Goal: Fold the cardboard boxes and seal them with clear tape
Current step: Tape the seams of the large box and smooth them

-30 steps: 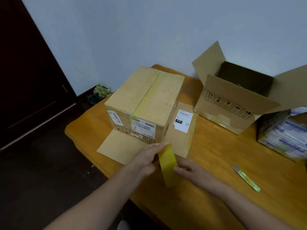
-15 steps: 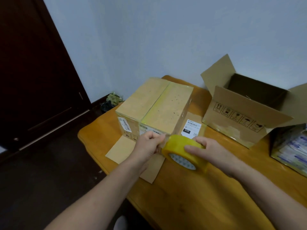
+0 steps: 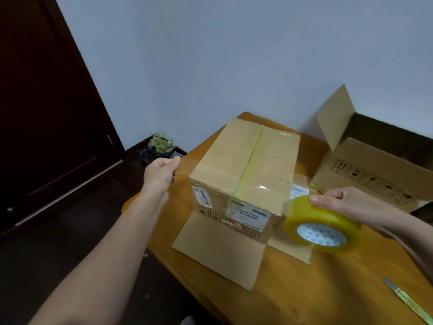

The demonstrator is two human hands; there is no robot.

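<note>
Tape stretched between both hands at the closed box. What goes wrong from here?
1. The tape strip hangs unsupported between the left hand and the tape roll in the right hand; it may twist, self-stick, or land crooked on the closed box.
2. Both hands are busy and the utility knife lies apart on the table; freeing one to cut may slacken the strip.

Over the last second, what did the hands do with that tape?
The hands drew apart: the left hand, pinching the tape's free end, moved left past the closed box, and the right hand carried the tape roll right, stretching a clear strip over the box's near edge. Both grips held. The open box and cutter stayed put.
</note>
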